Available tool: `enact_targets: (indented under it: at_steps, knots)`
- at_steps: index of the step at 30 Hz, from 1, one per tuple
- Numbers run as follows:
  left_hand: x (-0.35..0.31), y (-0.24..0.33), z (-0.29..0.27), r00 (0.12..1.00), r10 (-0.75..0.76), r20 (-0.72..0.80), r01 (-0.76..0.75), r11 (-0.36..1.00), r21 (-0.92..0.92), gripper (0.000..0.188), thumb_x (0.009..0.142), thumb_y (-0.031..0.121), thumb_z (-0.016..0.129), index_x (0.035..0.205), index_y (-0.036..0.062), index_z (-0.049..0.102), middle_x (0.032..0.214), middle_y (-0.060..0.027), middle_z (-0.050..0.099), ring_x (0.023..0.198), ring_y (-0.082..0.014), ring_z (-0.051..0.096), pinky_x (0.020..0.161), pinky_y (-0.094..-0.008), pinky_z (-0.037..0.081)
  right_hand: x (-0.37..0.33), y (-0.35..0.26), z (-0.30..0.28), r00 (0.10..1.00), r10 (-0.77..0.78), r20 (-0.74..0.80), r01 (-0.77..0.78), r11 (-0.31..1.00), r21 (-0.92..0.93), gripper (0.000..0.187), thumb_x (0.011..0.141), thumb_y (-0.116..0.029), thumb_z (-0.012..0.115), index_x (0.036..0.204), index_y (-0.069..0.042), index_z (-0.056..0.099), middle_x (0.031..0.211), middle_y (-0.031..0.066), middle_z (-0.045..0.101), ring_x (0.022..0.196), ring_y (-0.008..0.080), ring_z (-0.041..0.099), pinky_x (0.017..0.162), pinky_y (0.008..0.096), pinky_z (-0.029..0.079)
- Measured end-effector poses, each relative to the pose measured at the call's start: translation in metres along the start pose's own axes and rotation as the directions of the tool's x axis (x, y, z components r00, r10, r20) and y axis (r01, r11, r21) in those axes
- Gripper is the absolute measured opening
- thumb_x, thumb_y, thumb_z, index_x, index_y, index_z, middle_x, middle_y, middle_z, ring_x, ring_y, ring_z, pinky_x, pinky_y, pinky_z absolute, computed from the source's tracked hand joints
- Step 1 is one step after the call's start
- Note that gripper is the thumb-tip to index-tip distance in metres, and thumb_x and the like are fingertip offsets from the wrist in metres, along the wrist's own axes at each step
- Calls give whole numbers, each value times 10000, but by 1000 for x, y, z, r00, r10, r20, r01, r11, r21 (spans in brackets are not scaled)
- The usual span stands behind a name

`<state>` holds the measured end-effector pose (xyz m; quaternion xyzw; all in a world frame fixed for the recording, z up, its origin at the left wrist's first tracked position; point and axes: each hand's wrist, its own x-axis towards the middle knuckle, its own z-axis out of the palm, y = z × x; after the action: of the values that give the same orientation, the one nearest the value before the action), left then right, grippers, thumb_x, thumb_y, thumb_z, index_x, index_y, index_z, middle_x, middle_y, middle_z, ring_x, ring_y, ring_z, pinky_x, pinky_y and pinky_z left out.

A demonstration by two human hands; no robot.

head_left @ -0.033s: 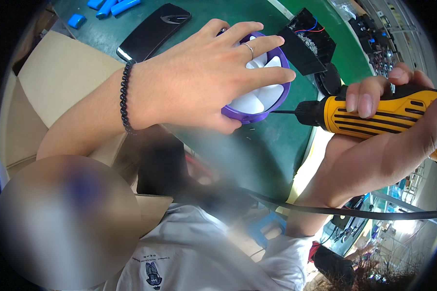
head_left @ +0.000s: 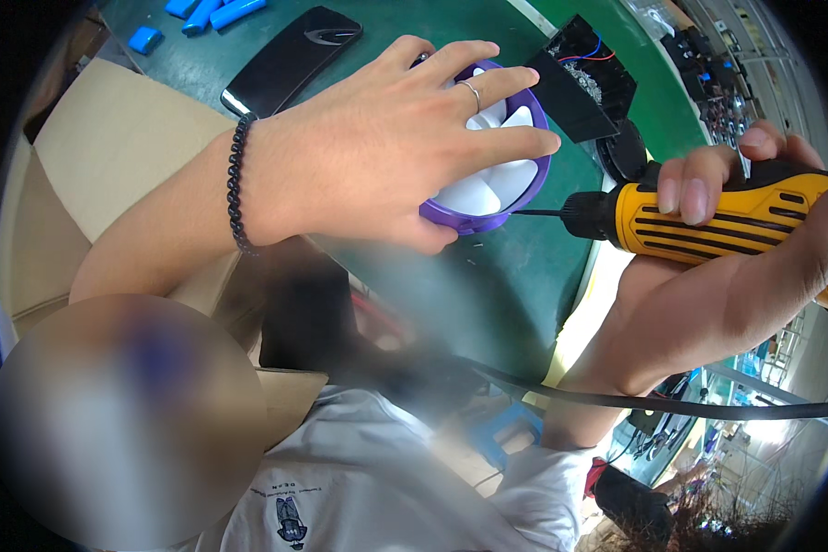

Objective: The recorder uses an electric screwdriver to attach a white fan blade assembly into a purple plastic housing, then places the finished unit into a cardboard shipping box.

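Observation:
My left hand (head_left: 368,152) is closed round a round purple fan housing (head_left: 544,170) with white blades (head_left: 469,196) inside, its fingers spread across the top and the thumb at the near rim. To the right, my right hand (head_left: 754,271) grips a yellow and black electric screwdriver (head_left: 639,216). The thin bit (head_left: 538,212) points left, and its tip meets the near right rim of the purple housing. Whether a screw sits at the tip cannot be made out. My palm and fingers hide part of the housing.
On the green table (head_left: 497,285) lie a glossy black curved cover (head_left: 294,60) and several blue cylinders (head_left: 239,11). A black open case with wires (head_left: 580,83) stands beyond the housing. A cardboard box (head_left: 129,156) is at left; a black cable (head_left: 635,400) crosses the lower right.

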<state>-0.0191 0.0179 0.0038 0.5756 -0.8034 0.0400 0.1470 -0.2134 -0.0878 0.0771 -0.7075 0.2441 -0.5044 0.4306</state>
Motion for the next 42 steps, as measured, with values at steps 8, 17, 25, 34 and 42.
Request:
enact_targets:
  at_steps: [8,17,25,34,42]
  knots:
    - [2,-1,-4,1000,2,18,-2,1000,10,974,603,327,845,1466,319,392,1566,-112,297,1434,-368,276,1118,-513,312,1,-8,-6,997,-20,-69,24,998,56,608,935,-534,556,1117,43,495,883,139,615,448,208,559,462,290,483]
    - [1,-2,-4,1000,10,8,-10,1000,-3,946,613,330,838,1457,319,411,1561,-108,314,1430,-355,291,1125,-499,307,-11,-13,19,994,-70,-83,75,995,60,547,964,-509,532,1128,11,481,963,112,558,524,165,528,524,283,445]
    - [-1,-2,-3,1000,12,12,-12,1000,-3,921,640,324,826,1460,318,405,1566,-107,305,1429,-354,291,1124,-499,311,-4,3,4,969,-128,212,30,911,412,552,980,-528,498,1129,3,481,1021,103,526,576,131,504,564,268,420]
    - [2,-3,-5,999,15,29,-16,1000,12,958,623,343,834,1470,321,387,1570,-105,299,1433,-355,284,1130,-500,300,-12,-15,21,997,-71,-3,71,997,-13,560,976,-539,497,1126,1,490,1021,111,526,564,137,502,547,271,418]
    - [1,-1,-5,1000,18,24,-18,1000,4,944,633,343,826,1469,316,388,1570,-106,298,1436,-356,278,1131,-505,297,-4,-15,10,974,-69,-216,111,975,190,632,930,-546,577,1118,51,486,834,138,605,447,210,550,476,322,485]
